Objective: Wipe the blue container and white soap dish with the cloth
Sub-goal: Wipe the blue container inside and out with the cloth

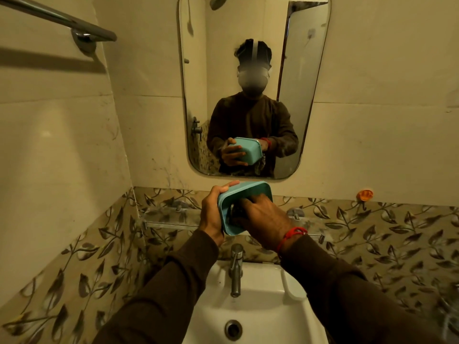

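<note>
The container (244,207) is held in the air at the centre of the frame, tipped so its open mouth faces the camera, above the tap (236,269) and sink (260,306). The left hand (213,214) grips its left wall, thumb on the upper rim and fingers wrapped behind. The right hand (263,217) reaches into the mouth with fingers curled onto the dark cloth (234,214), pressing it against the inner wall. No soap dish can be made out, so the wiping looks to be at its first item.

The risk, as I judge it, is the one-sided grip: a hard push from the cloth could twist the container out of the left hand and drop it onto the tap or into the sink. The cloth could also bunch in a corner and miss the floor.

Room is tight ahead: a glass shelf (171,223) and the mirror (248,95) sit just behind the container. There is open room lower down, over the sink.
</note>
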### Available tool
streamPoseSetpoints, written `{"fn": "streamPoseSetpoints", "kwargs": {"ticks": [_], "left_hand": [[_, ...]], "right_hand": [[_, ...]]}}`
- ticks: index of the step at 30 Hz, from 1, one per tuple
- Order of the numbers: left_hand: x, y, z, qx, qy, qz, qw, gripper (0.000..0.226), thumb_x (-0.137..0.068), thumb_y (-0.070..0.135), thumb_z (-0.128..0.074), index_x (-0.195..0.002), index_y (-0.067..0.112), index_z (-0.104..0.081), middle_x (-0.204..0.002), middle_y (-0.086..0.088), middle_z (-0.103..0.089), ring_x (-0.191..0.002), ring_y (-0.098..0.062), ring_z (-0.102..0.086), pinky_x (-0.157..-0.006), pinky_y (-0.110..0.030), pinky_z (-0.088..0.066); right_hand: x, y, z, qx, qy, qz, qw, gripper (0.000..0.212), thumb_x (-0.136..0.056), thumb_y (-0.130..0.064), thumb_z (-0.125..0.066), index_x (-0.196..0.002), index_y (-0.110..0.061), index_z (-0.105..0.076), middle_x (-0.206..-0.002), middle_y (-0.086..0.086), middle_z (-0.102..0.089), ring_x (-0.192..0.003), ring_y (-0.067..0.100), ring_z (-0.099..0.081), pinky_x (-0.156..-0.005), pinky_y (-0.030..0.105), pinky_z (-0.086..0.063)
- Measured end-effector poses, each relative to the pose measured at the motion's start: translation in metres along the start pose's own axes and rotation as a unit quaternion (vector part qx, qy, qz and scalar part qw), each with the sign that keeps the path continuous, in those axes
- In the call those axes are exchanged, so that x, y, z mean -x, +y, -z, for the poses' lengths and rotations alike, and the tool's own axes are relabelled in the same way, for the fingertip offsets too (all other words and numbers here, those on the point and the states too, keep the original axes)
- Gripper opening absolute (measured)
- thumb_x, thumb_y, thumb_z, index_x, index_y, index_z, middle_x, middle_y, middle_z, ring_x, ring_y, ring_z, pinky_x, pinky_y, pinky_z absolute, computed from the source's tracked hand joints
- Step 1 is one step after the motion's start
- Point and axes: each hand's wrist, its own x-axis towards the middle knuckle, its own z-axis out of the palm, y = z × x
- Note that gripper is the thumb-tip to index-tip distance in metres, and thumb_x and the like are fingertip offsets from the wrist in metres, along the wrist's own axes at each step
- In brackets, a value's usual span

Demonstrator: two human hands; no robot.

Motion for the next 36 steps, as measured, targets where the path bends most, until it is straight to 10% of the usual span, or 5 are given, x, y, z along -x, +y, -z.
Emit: {"fn": "streamPoseSetpoints", "kwargs": {"ticks": [19, 27, 32, 36], "left_hand": [[0.001, 0.000, 0.018, 0.048, -0.020, -0.005, 0.999, 0.047, -0.076, 0.031, -0.051, -0.113, 0.008, -0.069, -0.102, -0.019, -0.071, -0.086, -0.030, -0.070, -0.075, -0.036, -0.061], [0.001, 0.016, 0.011, 0.056, -0.065, 0.039, 0.996, 0.050, -0.093, 0.036, -0.034, -0.132, 0.009, -0.048, -0.127, -0.021, -0.048, -0.118, -0.038, -0.042, -0.113, -0.058, -0.029], [0.007, 0.002, 0.000, 0.006, -0.017, 0.020, 1.000, 0.045, -0.092, 0.032, -0.039, -0.109, 0.009, -0.074, -0.100, -0.016, -0.073, -0.089, -0.031, -0.069, -0.079, -0.041, -0.059], [0.008, 0.002, 0.002, 0.000, -0.005, 0.007, 1.000, 0.052, -0.092, 0.030, -0.041, -0.130, 0.001, -0.063, -0.118, -0.025, -0.065, -0.103, -0.037, -0.064, -0.102, -0.051, -0.048]], "right_hand": [[0.003, -0.004, 0.025, -0.082, -0.138, 0.188, 0.969, 0.024, -0.091, -0.026, -0.056, -0.112, -0.018, -0.066, -0.111, -0.002, -0.053, -0.104, 0.013, -0.047, -0.093, 0.030, -0.044], [-0.007, 0.010, 0.048, -0.213, 0.132, -0.013, 0.968, 0.027, -0.092, -0.016, -0.058, -0.118, -0.013, -0.064, -0.110, 0.006, -0.064, -0.101, 0.020, -0.060, -0.091, 0.037, -0.052], [-0.006, -0.013, 0.023, -0.088, 0.044, -0.039, 0.994, 0.029, -0.095, -0.025, -0.053, -0.122, -0.017, -0.060, -0.117, 0.008, -0.065, -0.107, 0.026, -0.061, -0.090, 0.041, -0.052], [0.004, -0.022, 0.004, -0.072, 0.012, 0.059, 0.996, 0.031, -0.095, -0.029, -0.054, -0.123, -0.017, -0.062, -0.123, 0.005, -0.061, -0.116, 0.022, -0.052, -0.099, 0.039, -0.044]]}}
